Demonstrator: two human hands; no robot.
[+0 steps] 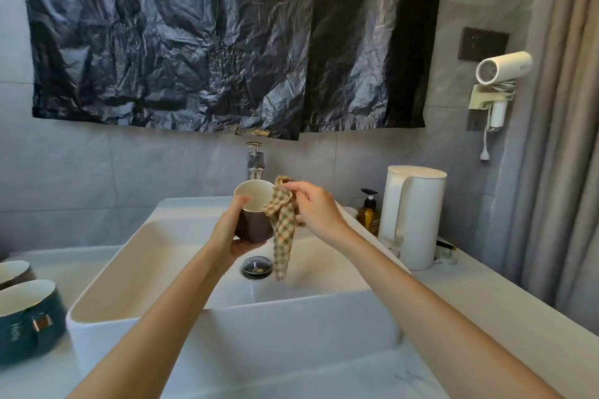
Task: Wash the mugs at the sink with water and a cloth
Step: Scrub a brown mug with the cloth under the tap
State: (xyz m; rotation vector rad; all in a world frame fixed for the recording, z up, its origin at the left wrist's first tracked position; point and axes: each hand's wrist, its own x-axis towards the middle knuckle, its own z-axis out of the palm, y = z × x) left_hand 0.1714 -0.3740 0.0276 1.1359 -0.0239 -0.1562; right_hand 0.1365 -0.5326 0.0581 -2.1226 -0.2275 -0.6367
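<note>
Evidently the wiping step is in hand. The left hand point(231, 230) grips a brown mug point(256, 228) over the sink point(291, 327), thumb near the rim and the other fingers point(248, 244) curled under its base. The mouth is tipped toward the camera, so the white inside shows. The right hand point(316, 207) pinches a checked cloth point(283, 236) by its top, just at the mug's right rim. Most of the cloth hangs loose down the mug's outside toward the drain point(257, 266).

The next move, as I judge it, calls for bunching the cloth into the mouth and turning it against the inner wall while the left hand steadies the mug. A rinse under the tap point(255, 162), right behind the mug, would follow. A teal mug point(29, 327) and a far mug point(13, 272) wait at the left on the desk point(486, 301), so the task looks well short of done.

Some things are hard to make out:
- No stream shows at the tap, and I cannot say whether mug or cloth is wet.
- I cannot tell whether any cloth touches the inside.
- The brown mug's handle is hidden, and the tap's spout sits behind the mug.
- The 2 left mugs are cut by the frame edge, the far mug almost wholly.
</note>
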